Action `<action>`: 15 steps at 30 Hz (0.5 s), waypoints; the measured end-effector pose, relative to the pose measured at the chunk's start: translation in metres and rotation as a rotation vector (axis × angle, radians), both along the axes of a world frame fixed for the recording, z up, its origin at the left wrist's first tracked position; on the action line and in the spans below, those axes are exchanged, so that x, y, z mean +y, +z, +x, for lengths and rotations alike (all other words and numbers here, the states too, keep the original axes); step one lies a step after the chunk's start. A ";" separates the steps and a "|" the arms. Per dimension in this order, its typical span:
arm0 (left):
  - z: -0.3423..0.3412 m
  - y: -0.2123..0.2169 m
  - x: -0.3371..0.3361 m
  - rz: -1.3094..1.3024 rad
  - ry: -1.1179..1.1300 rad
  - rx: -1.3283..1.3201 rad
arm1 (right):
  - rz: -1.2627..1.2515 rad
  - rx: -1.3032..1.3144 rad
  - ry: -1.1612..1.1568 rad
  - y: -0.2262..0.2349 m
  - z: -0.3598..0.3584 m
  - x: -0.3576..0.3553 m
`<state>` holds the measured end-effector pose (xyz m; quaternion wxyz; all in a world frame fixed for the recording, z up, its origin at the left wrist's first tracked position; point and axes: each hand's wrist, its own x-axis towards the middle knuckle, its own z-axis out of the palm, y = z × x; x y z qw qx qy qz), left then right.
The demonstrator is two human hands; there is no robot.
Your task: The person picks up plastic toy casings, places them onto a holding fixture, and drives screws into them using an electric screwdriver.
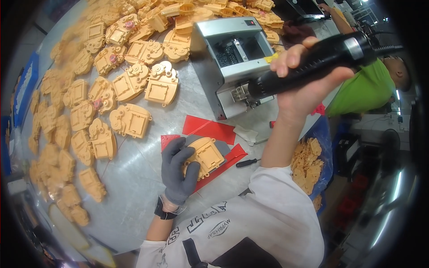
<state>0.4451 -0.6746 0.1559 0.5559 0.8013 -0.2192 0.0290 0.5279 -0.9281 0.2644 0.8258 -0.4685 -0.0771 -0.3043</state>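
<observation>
My right hand point(298, 96), bare, is wrapped round a black electric screwdriver point(319, 60) with a cord at its back end. The screwdriver's front end is at the outlet of a silver screw feeder point(205, 62), whose window shows dark small screws inside. Whether the bit touches a screw cannot be made out. My left hand point(175, 167), in a grey glove, grips a tan plastic housing point(208, 156) by its left side. That housing rests on a grey and red pad point(223, 166), its rectangular recess facing up.
Many similar tan housings point(130, 120) cover the metal table point(138, 178) to the left and back. A red strip point(208, 128) and a small screwdriver point(246, 163) lie near the pad. A blue-lined bin point(324, 147) holds more tan parts. Someone in green point(364, 89) sits at right.
</observation>
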 end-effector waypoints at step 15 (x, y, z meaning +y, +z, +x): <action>0.000 -0.001 0.000 -0.001 -0.007 -0.003 | 0.016 0.098 0.023 -0.007 0.005 0.005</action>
